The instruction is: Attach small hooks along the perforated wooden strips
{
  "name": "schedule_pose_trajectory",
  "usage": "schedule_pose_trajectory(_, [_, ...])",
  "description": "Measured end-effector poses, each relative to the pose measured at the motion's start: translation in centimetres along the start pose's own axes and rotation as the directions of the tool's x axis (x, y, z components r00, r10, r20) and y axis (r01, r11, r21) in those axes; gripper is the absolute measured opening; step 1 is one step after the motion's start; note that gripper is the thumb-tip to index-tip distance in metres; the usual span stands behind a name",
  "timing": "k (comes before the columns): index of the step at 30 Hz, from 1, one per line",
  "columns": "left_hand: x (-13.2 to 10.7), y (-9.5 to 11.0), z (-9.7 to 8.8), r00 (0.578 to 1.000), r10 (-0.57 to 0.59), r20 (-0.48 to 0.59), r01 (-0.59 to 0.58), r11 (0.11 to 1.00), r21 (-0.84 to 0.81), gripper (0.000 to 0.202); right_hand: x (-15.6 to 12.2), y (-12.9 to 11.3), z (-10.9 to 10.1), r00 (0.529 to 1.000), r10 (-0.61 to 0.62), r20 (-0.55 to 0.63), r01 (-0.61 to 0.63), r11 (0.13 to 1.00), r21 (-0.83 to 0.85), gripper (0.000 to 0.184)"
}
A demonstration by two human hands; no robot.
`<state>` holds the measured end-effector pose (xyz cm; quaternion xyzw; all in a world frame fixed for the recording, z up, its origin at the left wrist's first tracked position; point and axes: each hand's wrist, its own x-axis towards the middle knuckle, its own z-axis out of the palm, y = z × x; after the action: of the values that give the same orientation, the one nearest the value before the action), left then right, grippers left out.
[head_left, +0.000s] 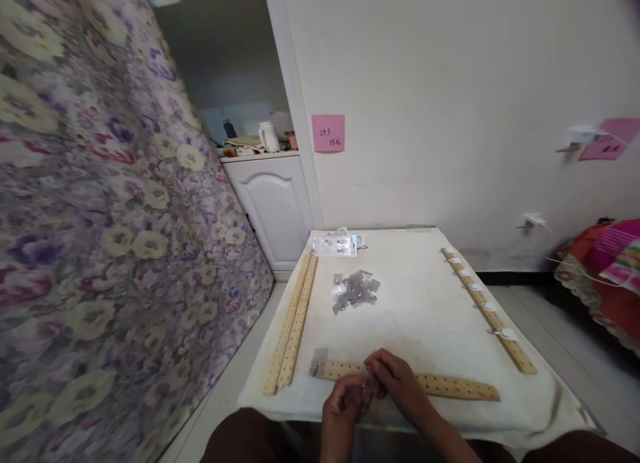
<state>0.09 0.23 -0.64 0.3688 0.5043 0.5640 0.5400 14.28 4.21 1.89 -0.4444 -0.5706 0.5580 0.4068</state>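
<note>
My left hand point(345, 397) and my right hand point(395, 377) meet at the near edge of a white-covered table point(430, 316). Both pinch a small clear packet point(369, 385) just in front of a perforated wooden strip point(450, 385) lying crosswise. Another small clear packet point(319, 360) sits at that strip's left end. A heap of clear packets point(356, 291) lies mid-table. Two wooden strips point(295, 323) lie side by side along the left edge. One strip with white tags point(487, 309) runs along the right edge.
A larger plastic bag point(336, 244) rests at the table's far edge by the wall. A pink note point(328, 133) hangs on the wall. A floral mattress point(100, 216) leans at left, a white cabinet point(273, 206) stands behind, and red bedding point(605, 276) sits at right.
</note>
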Motion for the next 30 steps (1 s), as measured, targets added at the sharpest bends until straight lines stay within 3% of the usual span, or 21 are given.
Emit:
schedule_pose_trajectory(6, [-0.3, 0.8, 0.4, 0.999, 0.015, 0.051, -0.014, 1.000, -0.019, 0.027, 0.1, 0.3, 0.2, 0.999, 0.026, -0.022, -0.025, 0.999, 0.044, 0.015])
schedule_pose_trajectory(10, [0.0, -0.3, 0.2, 0.999, 0.027, -0.038, -0.028, 0.999, -0.025, 0.042, 0.7, 1.0, 0.1, 0.997, 0.007, -0.073, -0.006, 1.000, 0.021, 0.014])
schedule_pose_trajectory(15, [0.1, -1.3, 0.0, 1.000, 0.010, -0.008, -0.011, 0.999, -0.042, 0.055, 1.3, 1.4, 0.2, 0.999, 0.004, -0.045, -0.003, 1.000, 0.020, 0.019])
schedule_pose_trajectory(21, [-0.4, -1.5, 0.0, 0.990, 0.011, -0.138, -0.022, 0.997, -0.079, 0.046, 1.8, 1.4, 0.9, 0.999, -0.046, 0.008, 0.046, 0.987, -0.155, 0.023])
schedule_pose_trajectory(30, [0.0, -2.6, -1.4, 0.967, 0.036, -0.253, -0.064, 0.993, -0.103, 0.048, 4.9, 0.9, 1.4, 0.994, -0.051, 0.094, 0.071, 0.970, -0.231, 0.023])
